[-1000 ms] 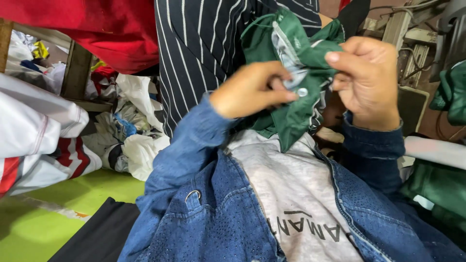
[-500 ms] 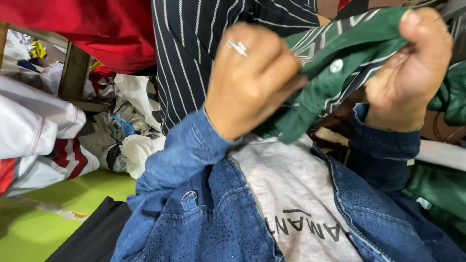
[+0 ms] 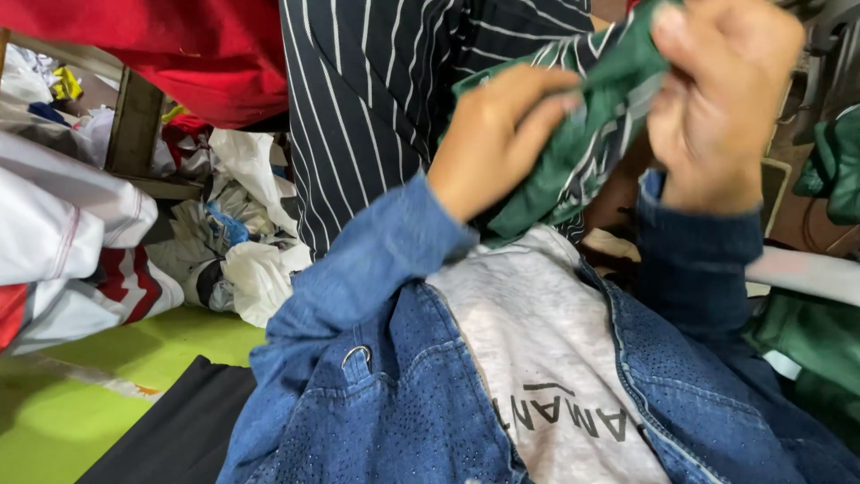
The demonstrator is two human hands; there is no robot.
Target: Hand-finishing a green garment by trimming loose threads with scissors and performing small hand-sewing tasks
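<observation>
Pinching a green striped cloth (image 3: 582,152) between them, the left hand (image 3: 497,134) and right hand (image 3: 721,99) held it up near the chest, above a denim jacket (image 3: 394,394).

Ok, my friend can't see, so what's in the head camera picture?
Two hands, left hand and right hand, pinch a green striped cloth close to the camera. Blue denim sleeves show below, with a dark striped garment hanging behind.

Below my arms the green floor (image 3: 81,394) carried a black cloth (image 3: 170,439) and, further back, a pile of white, crumpled clothes (image 3: 242,260).
</observation>
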